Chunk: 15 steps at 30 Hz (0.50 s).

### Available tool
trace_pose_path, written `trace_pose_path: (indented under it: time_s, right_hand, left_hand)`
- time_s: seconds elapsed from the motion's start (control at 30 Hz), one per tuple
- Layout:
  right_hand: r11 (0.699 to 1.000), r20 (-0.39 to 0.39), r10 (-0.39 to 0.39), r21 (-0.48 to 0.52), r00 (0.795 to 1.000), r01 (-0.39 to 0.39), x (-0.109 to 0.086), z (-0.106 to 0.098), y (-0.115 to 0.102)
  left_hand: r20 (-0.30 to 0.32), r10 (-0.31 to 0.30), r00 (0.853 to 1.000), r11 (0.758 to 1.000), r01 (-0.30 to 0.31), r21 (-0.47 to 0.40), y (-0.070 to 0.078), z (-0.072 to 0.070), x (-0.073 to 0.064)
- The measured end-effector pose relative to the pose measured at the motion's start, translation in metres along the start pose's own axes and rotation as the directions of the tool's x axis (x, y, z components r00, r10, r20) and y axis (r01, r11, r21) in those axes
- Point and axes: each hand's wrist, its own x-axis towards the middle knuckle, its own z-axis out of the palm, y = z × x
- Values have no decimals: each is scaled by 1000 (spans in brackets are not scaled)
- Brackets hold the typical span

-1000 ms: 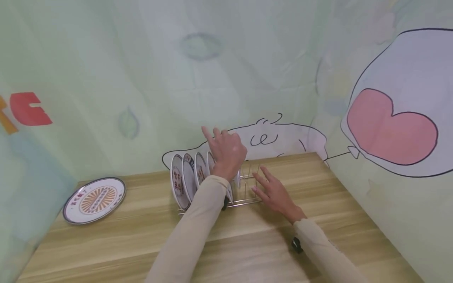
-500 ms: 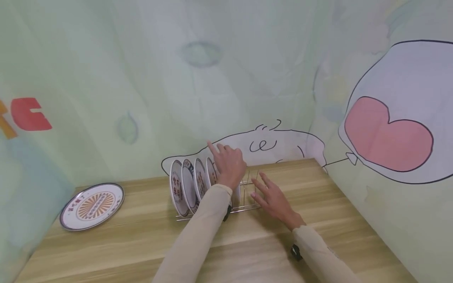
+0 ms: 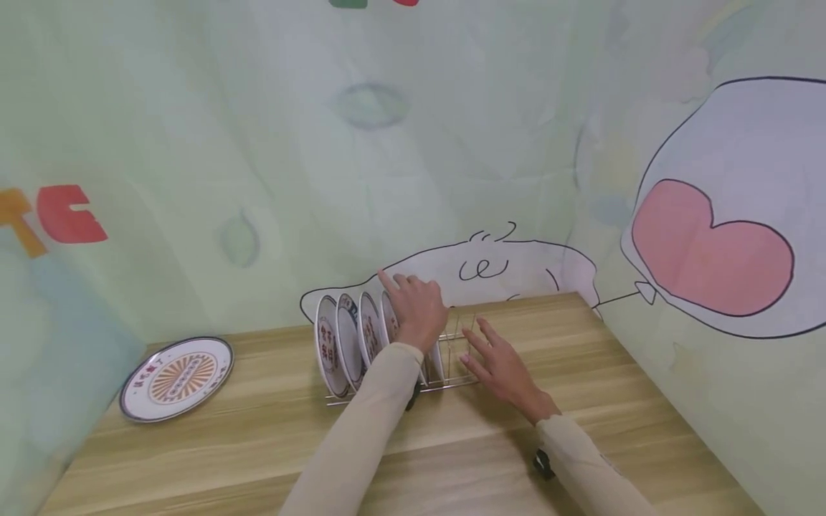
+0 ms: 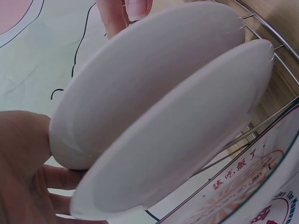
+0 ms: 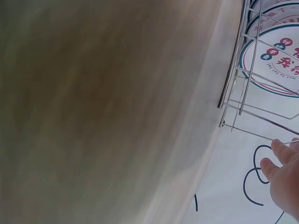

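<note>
In the head view, several white plates (image 3: 328, 351) with red lettering and dark rims stand on edge in a wire dish rack (image 3: 454, 383). Over the rack's right part my left hand (image 3: 421, 312) grips a plate by its upper rim. The left wrist view has this white plate (image 4: 140, 79) with the fingers on its near side and the thumb hidden, beside a second standing plate (image 4: 182, 135). My right hand (image 3: 506, 369) is at the rack's right end, its spread fingertips (image 5: 276, 147) at the end wire in the right wrist view.
A white plate (image 3: 177, 380) with an orange sunburst lies face up at the table's left. The wooden table (image 3: 258, 437) backs onto a printed cloth wall (image 3: 271, 179), and another cloth wall stands along its right edge.
My left hand has moved down toward the rack, lowering the plate it grips between the wires. The right hand stays at the rack's end. The head view has shifted slightly.
</note>
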Motion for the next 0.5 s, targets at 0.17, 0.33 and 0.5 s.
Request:
trace_pose_path:
  time_s: [0.17, 0.33, 0.5]
  right_hand:
    - [1000, -2, 2, 5, 1000, -2, -1, -2, -1]
    - [1000, 3, 6, 3, 1000, -6, -2, -1, -1]
    - [1000, 2, 4, 3, 1000, -5, -1, 0, -1]
  left_hand:
    - [10, -10, 1000, 1000, 11, -9, -1, 2, -1]
    - [4, -6, 1000, 999, 6, -35, -4, 4, -4]
    - [-1, 45, 999, 998, -45, -40, -8, 6, -6]
